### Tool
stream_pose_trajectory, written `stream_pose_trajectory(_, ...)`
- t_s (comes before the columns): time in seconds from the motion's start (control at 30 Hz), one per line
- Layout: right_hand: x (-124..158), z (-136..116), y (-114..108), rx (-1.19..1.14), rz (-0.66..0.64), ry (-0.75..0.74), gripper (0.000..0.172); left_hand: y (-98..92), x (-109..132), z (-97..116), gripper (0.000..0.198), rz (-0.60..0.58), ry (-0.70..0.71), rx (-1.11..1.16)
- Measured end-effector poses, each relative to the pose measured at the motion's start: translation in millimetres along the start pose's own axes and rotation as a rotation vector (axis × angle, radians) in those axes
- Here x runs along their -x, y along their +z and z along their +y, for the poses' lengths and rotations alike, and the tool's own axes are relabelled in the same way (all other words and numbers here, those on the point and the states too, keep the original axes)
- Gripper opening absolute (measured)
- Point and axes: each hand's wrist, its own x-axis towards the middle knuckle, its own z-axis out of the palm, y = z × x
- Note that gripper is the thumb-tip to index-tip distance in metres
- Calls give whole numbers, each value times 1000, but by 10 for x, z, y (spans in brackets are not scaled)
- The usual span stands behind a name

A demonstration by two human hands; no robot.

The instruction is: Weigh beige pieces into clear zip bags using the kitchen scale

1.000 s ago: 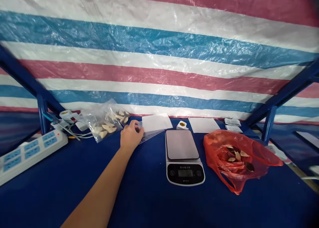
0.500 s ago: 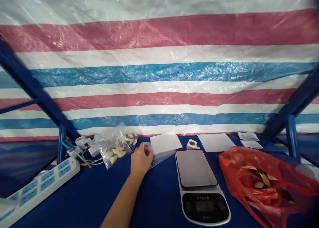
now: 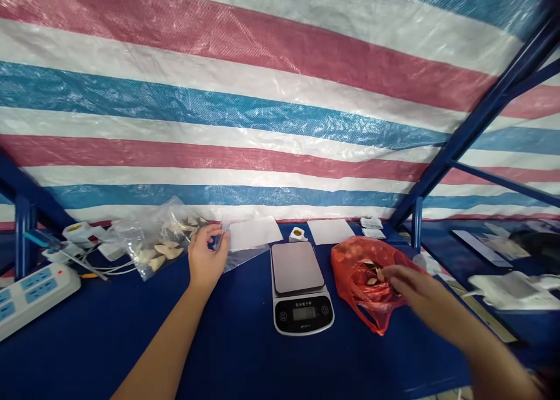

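My left hand pinches the edge of a small clear plastic bag that lies on the blue table beside a stack of white bags. My right hand reaches over the open red plastic bag, which holds pale and brown dried pieces; its fingers are blurred by motion. A digital kitchen scale with a bare metal platform stands between the two hands. Clear bags of pale dried pieces lie left of my left hand.
A white power strip with a red light lies at far left, with white sockets and cables behind it. More white packets and a small tape roll sit at the back. Blue steel posts frame the table; a striped tarp hangs behind.
My right hand has come into view and reached over the red bag. My left hand has lifted the clear bag's edge slightly. The camera has swung to the right.
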Motion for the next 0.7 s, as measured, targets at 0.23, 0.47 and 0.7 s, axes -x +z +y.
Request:
stream_pose_trajectory(0.23, -8, 121, 588, 264, 40, 118, 53, -41, 114, 348, 42, 123, -6, 353)
stream_pose_trajectory(0.47, -177, -145, 639, 415, 45, 137, 55, -83, 305, 811, 35, 33, 103, 415)
stream_pose_trajectory(0.7, -351, -234, 571, 311, -46, 136, 45, -380, 94, 883, 36, 129, 102, 408)
